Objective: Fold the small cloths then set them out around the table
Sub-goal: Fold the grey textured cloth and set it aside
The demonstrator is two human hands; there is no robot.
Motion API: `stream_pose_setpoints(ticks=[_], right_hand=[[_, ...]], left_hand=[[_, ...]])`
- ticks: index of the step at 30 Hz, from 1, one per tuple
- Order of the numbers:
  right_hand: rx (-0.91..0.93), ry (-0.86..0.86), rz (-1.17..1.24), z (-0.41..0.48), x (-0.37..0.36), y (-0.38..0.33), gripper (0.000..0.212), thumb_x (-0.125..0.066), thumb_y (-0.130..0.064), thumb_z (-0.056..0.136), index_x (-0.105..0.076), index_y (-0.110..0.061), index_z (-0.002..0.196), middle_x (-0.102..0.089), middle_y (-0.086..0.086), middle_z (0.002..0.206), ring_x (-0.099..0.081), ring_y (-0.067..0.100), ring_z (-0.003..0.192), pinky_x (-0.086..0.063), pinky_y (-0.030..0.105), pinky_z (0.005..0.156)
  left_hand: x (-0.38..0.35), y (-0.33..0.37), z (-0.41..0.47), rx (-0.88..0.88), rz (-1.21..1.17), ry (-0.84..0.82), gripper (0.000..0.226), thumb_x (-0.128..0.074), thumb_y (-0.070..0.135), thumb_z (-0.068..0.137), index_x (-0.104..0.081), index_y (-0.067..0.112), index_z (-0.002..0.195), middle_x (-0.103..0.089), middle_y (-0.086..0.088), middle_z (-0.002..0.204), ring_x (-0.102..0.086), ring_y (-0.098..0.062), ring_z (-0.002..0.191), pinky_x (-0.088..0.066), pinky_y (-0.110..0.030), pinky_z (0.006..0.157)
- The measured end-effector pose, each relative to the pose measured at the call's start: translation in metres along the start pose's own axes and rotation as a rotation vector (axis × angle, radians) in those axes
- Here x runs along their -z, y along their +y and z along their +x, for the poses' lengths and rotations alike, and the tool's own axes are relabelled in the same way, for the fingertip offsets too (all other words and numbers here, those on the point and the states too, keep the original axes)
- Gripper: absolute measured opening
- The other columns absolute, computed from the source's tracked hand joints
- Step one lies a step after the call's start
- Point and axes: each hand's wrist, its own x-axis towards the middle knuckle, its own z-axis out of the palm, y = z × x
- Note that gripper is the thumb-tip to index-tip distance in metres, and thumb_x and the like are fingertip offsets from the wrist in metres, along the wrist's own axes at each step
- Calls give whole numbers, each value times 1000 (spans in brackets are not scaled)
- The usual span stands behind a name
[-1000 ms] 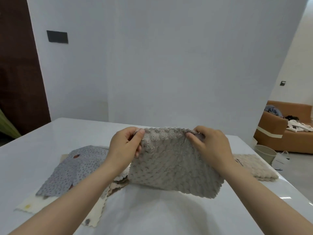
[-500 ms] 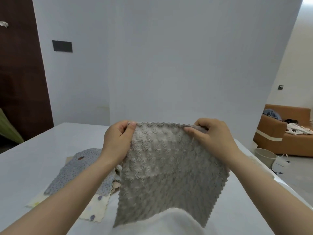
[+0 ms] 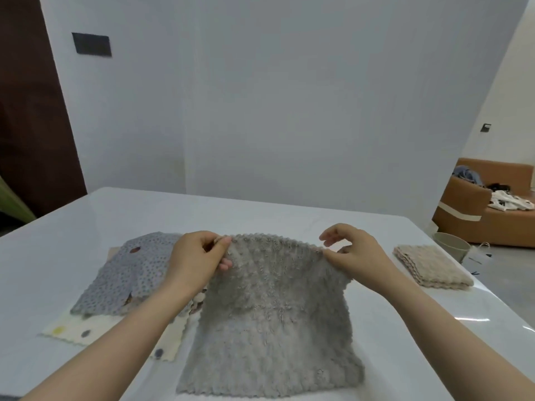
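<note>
We see the left hand and right hand apart, each pinching a top corner of the grey cloth, which hangs between them onto the table. Spotted cloths lie left of the left hand; a folded beige cloth right of the right.

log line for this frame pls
left hand: pinching grey cloth corner | right hand: pinching other corner | folded beige cloth: right

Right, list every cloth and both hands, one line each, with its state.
grey cloth: unfolded, far edge held up, near part on the table.
beige cloth: folded, lying at the right.
spotted grey cloth: unfolded, atop the pile.
cream cloth: flat, underneath.
left hand: pinching a corner.
right hand: pinching the other corner.
</note>
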Motion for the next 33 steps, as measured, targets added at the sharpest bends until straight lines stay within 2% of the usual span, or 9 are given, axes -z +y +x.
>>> stream_pose_setpoints(ticks=[3,5,8,10,16,18,24,30,33], right_hand=[[22,-30,128,-5,-2,-8,15,-64,-10,85,-65,-23,93,-65,-15,100,-48,12,46,-40,14,46],[5,-54,203,-7,-4,-10,13,-62,-6,87,-67,-18,87,-68,-16,86,-42,9,43,-36,17,46],[-56,-88,283,-10,-6,-13,22,-57,-1,85,-72,-16,80,-66,8,67,-44,14,49,-37,26,56],[-89,-105,306,-12,-8,-13,22,-58,-2,86,-74,-17,82,-64,9,64,-49,10,50,-41,24,63],[-65,-376,415,-19,-6,-10,34,-52,11,89,-76,-13,98,-65,0,115,-64,9,92,-50,16,77],[-51,-412,389,-20,-7,-8,36,-54,14,87,-75,-11,101,-61,-1,120,-66,9,98,-51,17,80],[29,-275,204,-23,-22,-7,34,-67,10,80,-76,-19,96,-59,3,109,-68,7,95,-53,19,91],[122,-128,61,-26,-25,-13,7,-76,-10,80,-77,-16,77,-59,-4,93,-64,1,77,-54,16,73],[155,-62,78,-28,-23,-17,12,-75,-18,81,-73,-22,70,-62,-9,94,-58,6,64,-50,20,64]], left_hand=[[-2,1,-3,72,-169,-23,17,-63,18,89,-71,5,82,-74,-5,66,-72,-12,62,-53,-14,55],[-3,0,-6,132,-273,-49,14,-61,12,91,-71,2,89,-75,-10,73,-73,-15,67,-55,-14,58],[-4,-1,-13,161,-348,-82,14,-59,9,91,-69,0,91,-75,-11,76,-74,-19,75,-58,-18,65],[-4,-2,-18,161,-359,-78,13,-61,11,90,-70,3,90,-75,-10,75,-74,-20,78,-60,-24,72],[-4,-10,-26,175,-346,-53,13,-63,14,89,-74,8,87,-76,-8,77,-73,-20,79,-57,-33,82],[-4,-12,-29,183,-355,-62,13,-63,14,89,-74,7,87,-76,-8,78,-73,-21,81,-56,-33,83],[-4,-13,-34,199,-394,-60,12,-61,10,89,-73,7,87,-76,-9,78,-73,-22,81,-58,-27,79],[-2,-9,-34,209,-447,-60,11,-61,9,89,-72,5,90,-76,-12,79,-73,-22,80,-58,-19,71],[-3,-6,-33,204,-458,-59,11,-62,9,89,-72,6,92,-76,-11,80,-73,-22,81,-58,-19,71]])
